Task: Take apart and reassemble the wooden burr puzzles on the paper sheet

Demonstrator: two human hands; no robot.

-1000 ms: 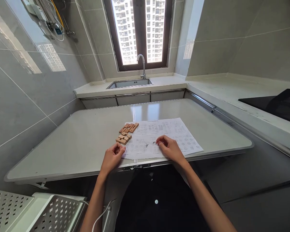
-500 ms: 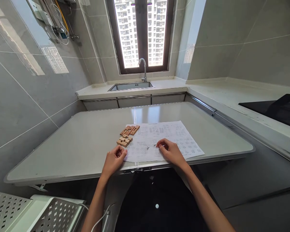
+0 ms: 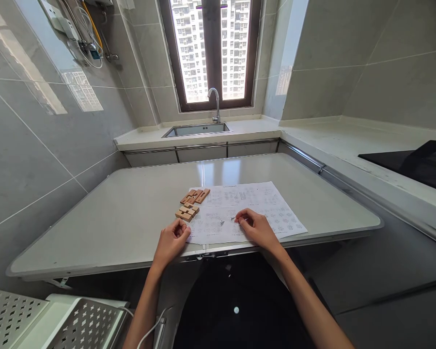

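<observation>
A large white sheet of paper [image 3: 247, 194] with rows of printed drawings lies on the table. My right hand [image 3: 256, 228] rests on its lower middle, fingers bent and the thumb close to the index finger. By those fingertips is a small dark mark, which I cannot tell from a print or a tiny piece. At the sheet's lower left corner sits my left hand [image 3: 172, 240], its fingers curled and closed; whatever is inside is hidden. Just beyond it are light wooden blocks [image 3: 187, 211] with notches. Darker slotted wooden pieces [image 3: 195, 196] lie behind these, partly over the sheet's edge.
The pale folding table [image 3: 131, 208] has a metal latch [image 3: 205, 256] at its front edge. Behind it are a sink [image 3: 196, 130] and tap [image 3: 217, 104] under a window. A black object [image 3: 410, 165] lies on the right counter. A perforated white rack [image 3: 90, 320] stands low left.
</observation>
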